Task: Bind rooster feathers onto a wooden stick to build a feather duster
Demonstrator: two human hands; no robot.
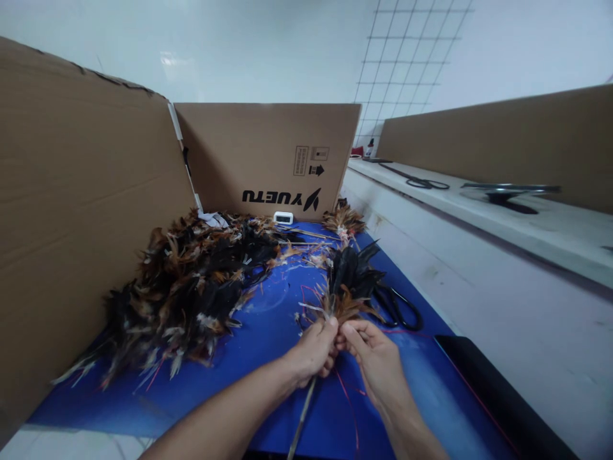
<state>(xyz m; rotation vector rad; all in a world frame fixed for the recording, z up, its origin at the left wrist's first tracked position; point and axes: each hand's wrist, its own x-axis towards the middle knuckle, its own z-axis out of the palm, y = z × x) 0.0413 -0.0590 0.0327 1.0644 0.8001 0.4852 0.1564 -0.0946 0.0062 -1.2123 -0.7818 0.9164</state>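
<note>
Where the stick (304, 418) meets the base of the feather bundle (352, 275), the left hand (313, 351) is closed around it, fingers curled and thumb pressed along the top. The right hand (376, 354) stands just beside, its thumb and forefinger brought narrowly together at the lower edge of the brown feathers; what lies between those fingertips cannot be told. The bundle, black feathers beyond and brown ones nearer the hands, is located above the right-hand part of the blue work surface (268, 319) and points away from the person; the bare stick slants down between the forearms toward the near edge. Red thread (352, 409) hangs in a thin curve below the hands. Black-handled scissors (407, 313) lie to the right of the bundle, partly covered by its feathers. A large heap of black and brown feathers (186, 287) occupies the left side, alongside a cardboard side panel (86, 211). At the far end, a small white device with a dark display (283, 218) stands before a printed cardboard panel (263, 140), its lettering upside down; a smaller feather cluster (343, 219) is noted to the right of that device.
</note>
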